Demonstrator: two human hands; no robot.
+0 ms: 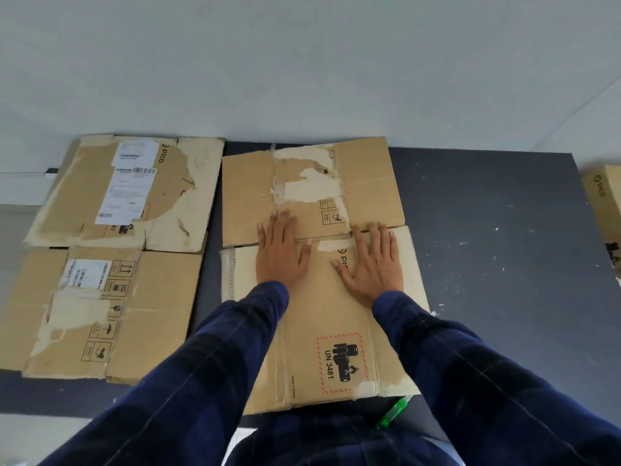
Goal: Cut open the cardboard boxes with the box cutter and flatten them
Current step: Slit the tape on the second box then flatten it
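My left hand (280, 253) and right hand (373, 264) both lie palm-down on the flattened PICO box (322, 311). The fingers are straight and slightly spread and grip nothing. My fingertips reach the crease where its near panel meets the far one.

I take this to be the pressing-flat step. To do it well I would lean my weight through the heels of my palms and sweep outward along that crease toward the side edges. Then I would slide forward over the far panel so that no fold springs back.

This box is brown corrugated card, spread on the dark mat (487, 230) straight in front of me. Pale torn patches show where tape and labels were stripped. A red-hatched UN 3481 battery mark sits on its near panel, and small handling symbols are printed on the far one.

The green box cutter (395, 413) lies at this box's near right corner. To its left lie two more flattened boxes, the labelled one (127, 193) behind the nearer one (100, 314). Well to its right, at the frame edge, is another PICO carton (605, 210), which looks not yet flattened.
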